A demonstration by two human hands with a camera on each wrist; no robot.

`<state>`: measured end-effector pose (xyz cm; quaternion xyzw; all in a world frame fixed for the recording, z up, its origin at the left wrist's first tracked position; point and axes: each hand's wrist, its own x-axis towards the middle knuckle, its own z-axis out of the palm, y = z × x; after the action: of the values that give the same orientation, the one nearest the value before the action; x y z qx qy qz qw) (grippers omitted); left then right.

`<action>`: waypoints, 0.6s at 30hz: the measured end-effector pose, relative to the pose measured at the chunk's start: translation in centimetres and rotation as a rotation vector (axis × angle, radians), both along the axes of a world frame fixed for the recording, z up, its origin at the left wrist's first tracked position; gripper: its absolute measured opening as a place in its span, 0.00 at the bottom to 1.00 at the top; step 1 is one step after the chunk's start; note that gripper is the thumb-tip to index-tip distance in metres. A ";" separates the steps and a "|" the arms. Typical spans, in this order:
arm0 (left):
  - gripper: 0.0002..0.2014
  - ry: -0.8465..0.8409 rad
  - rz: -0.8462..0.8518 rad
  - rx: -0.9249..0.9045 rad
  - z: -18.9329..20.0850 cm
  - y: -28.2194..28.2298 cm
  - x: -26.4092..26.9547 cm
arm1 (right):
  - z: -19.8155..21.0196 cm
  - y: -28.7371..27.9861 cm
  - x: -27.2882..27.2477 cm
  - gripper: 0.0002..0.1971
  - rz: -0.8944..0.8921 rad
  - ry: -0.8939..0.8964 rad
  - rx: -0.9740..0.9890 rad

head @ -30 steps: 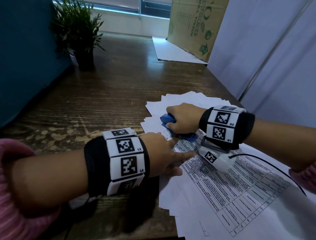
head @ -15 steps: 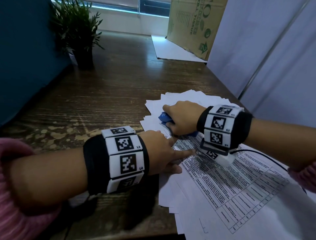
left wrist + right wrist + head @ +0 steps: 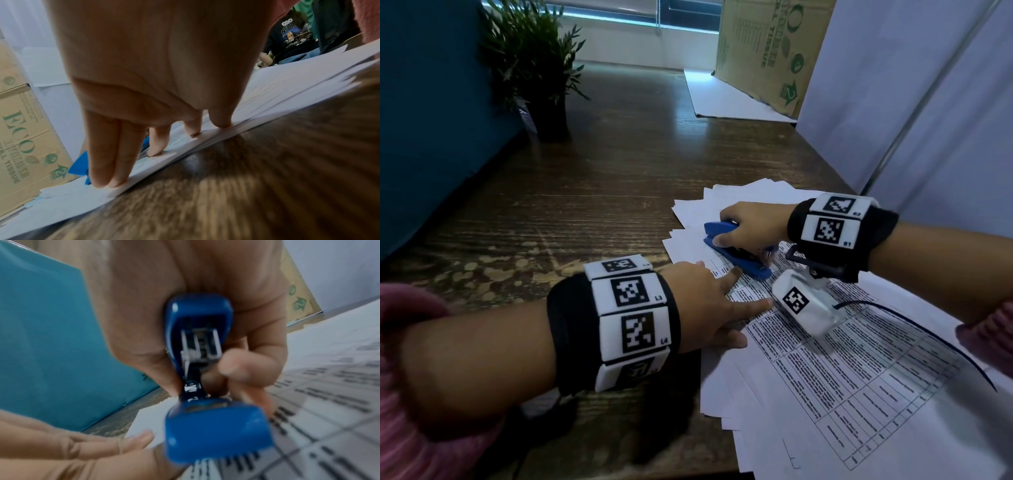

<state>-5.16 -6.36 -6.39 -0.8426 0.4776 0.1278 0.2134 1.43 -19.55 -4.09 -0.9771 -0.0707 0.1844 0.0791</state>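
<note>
- While my right hand (image 3: 751, 224) is curled over the stapler (image 3: 739, 263), thumb on the near side and the other digits wrapped across the top, the tool sits on the papers (image 3: 842, 394) just right of centre in the head view.
- Its long axis runs from upper left to lower right in that frame, and the metal end points lower right, toward my own wrist.
- Seen from the right wrist, the stapler gapes, with its top arm raised off the base. I cannot tell whether any paper lies in the gap.
- My left hand (image 3: 705, 301) lies flat just lower left of it, fingers (image 3: 102, 175) straight and spread, tips pressing the papers down near their edge on the table (image 3: 585, 212).
- The forefinger tip nearly meets the stapler's base, so the right hand is the one placed to squeeze. I judge the next move to be a downward press, with the left hand there to stop the papers sliding.
</note>
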 end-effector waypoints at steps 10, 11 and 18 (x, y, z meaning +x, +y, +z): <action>0.30 -0.014 -0.011 -0.048 -0.8 0.2 0.3 | -0.6 1.6 -1.0 0.10 0.100 -0.184 -0.211; 0.30 -0.014 -0.010 -0.049 -0.8 0.2 0.4 | -0.6 1.7 -1.1 0.10 0.105 -0.208 -0.235; 0.29 -0.008 -0.006 -0.054 -0.8 0.3 0.4 | -0.7 2.4 -1.7 0.19 0.180 -0.320 -0.363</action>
<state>-4.74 -6.04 -7.19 -0.8472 0.4824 0.1111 0.1929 -0.23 -17.19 -4.79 -0.9818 -0.1348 0.0432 -0.1265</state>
